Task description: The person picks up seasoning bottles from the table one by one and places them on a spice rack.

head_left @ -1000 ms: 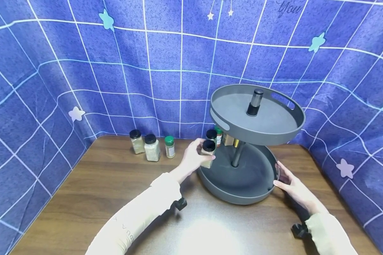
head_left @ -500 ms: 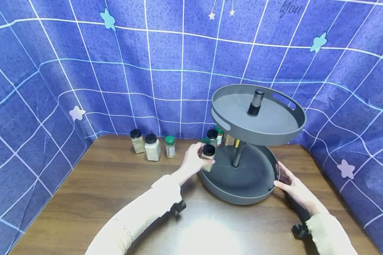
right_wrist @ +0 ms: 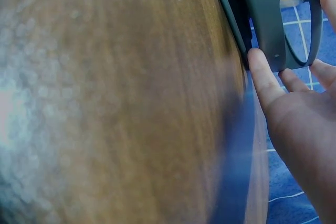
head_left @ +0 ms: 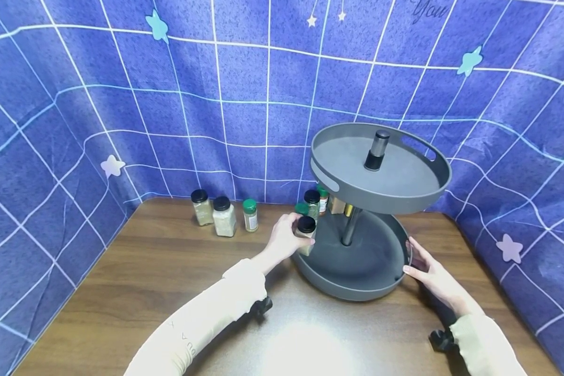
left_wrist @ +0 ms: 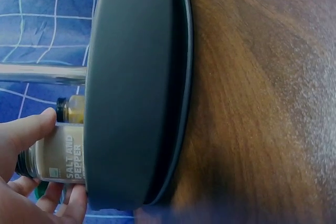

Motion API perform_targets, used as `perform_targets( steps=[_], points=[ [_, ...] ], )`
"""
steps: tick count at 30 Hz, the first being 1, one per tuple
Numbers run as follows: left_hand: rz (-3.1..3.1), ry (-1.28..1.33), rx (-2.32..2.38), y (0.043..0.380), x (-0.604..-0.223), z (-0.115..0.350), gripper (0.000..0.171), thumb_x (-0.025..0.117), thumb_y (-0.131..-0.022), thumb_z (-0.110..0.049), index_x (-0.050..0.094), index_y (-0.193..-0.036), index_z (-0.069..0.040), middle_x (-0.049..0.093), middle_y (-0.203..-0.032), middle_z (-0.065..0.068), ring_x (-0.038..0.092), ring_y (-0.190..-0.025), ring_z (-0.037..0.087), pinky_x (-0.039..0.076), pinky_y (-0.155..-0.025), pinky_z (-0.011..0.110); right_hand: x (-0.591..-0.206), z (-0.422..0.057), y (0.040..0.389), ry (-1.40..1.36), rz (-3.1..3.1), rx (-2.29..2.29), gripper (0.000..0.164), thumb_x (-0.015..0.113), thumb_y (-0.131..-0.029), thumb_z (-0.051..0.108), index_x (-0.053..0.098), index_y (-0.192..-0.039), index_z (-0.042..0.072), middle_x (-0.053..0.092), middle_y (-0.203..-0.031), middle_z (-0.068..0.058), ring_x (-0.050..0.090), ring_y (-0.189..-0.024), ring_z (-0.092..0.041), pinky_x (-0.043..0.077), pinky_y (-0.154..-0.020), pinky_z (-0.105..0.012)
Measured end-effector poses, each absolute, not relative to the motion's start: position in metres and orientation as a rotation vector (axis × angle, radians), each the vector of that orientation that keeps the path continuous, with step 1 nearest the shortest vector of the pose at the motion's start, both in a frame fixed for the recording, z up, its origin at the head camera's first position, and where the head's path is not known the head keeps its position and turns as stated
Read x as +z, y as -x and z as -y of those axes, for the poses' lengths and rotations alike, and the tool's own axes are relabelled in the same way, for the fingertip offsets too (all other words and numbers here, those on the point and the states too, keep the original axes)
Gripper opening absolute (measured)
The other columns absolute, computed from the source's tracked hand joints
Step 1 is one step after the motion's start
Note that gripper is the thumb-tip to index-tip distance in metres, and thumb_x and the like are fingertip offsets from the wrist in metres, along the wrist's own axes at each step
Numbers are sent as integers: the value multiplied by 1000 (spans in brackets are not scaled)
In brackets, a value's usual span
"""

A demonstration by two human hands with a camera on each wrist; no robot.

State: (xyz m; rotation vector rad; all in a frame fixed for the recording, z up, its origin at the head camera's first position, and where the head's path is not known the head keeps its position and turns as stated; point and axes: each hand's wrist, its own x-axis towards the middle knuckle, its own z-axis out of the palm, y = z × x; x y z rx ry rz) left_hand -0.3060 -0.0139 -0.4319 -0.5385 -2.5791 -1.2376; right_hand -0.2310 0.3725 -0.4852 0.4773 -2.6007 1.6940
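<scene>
My left hand (head_left: 282,235) grips a spice jar (head_left: 305,225) with a black lid and pale contents, over the left side of the lower round tray (head_left: 371,261) of a grey two-tier turntable. "SALT AND PEPPER" is printed on the jar (left_wrist: 58,153) in the left wrist view; the tray wall (left_wrist: 128,77) hides its base. Behind it in the tray are a black-lidded jar (head_left: 312,203) with dark green contents and a green lid (head_left: 302,209). On the tray's right side, my right hand (head_left: 432,277) touches the rim with extended, spread fingers (right_wrist: 265,80).
Three jars stand on the wooden table at left: two black-lidded (head_left: 202,209) (head_left: 224,218) and one green-lidded (head_left: 250,216). The upper tray (head_left: 404,172) overhangs the lower one around a central post (head_left: 350,230). More containers (head_left: 337,205) stand at the back of the lower tray.
My left hand has lowered the jar slightly toward the lower tray, and a green lid behind it has come into view. My right hand stays at the rim.
</scene>
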Motion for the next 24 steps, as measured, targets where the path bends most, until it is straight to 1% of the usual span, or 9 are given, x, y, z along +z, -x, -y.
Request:
perform_targets(
  steps=[8,12,19,24],
  points=[
    [2603,600,-1180,308,-430,18,63,87,-64,-25,59,-116,-3,61,-100,11,53,-94,25,45,-84,38,-483,-371,231,-475,2596,1708,74,56,-94,7,9,-151,4,13,-148,-36,41,-117,10,34,-90,-3],
    [2596,613,-1207,308,-429,20,64,88,-62,-25,59,-115,-4,62,-102,11,55,-93,24,45,-84,38,-483,-371,230,-478,2592,1719,74,56,-94,7,9,-150,3,12,-148,-36,41,-117,10,34,-90,-3],
    [2597,606,-1386,307,-425,26,64,88,-62,-20,57,-116,-5,65,-109,11,65,-90,24,50,-85,36,-484,-371,230,-481,2585,1725,74,56,-94,6,8,-150,2,12,-148,-36,41,-116,10,35,-90,-3],
    [2600,589,-1469,305,-416,30,62,88,-61,-17,57,-114,-7,66,-107,9,66,-90,22,53,-81,33,-484,-371,230,-478,2590,1723,74,56,-93,6,8,-150,3,12,-148,-36,40,-117,11,34,-90,-3]
  ],
)
